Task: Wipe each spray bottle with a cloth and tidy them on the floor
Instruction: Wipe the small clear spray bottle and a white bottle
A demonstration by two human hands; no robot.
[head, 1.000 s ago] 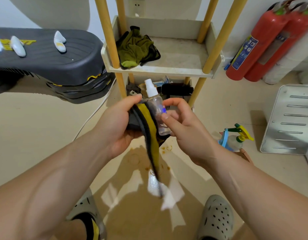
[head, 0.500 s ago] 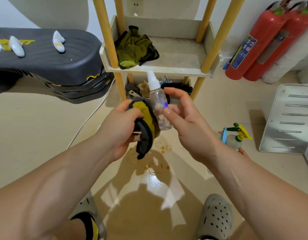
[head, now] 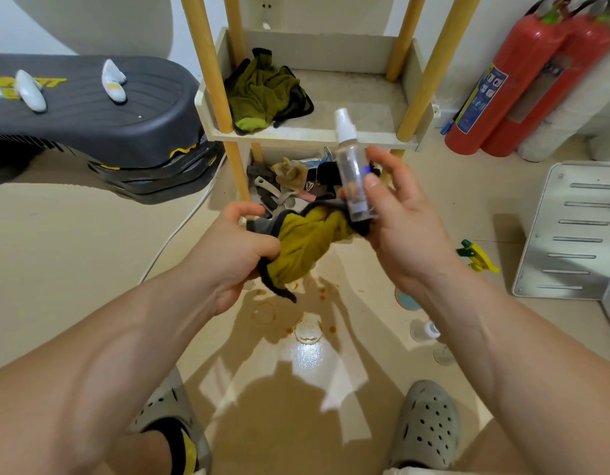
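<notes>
- The right hand (head: 404, 231) has its grip pinched on a small clear spray bottle (head: 351, 173), holding it upright in the air in front of the shelf unit (head: 331, 135).
- The left hand (head: 233, 250) has its grip bunched tight on the yellow cloth (head: 305, 243), whose far end meets the bottle's base.
- I'd say this bottle is mid-wipe and not yet set down.
- On the floor (head: 91, 252) by the right forearm are a trigger sprayer (head: 476, 257) and a small bottle (head: 425, 330). I can't tell whether they have been wiped.

yellow cloth (head: 305, 245) edged black, clear bottle (head: 352, 173) capped white
</notes>
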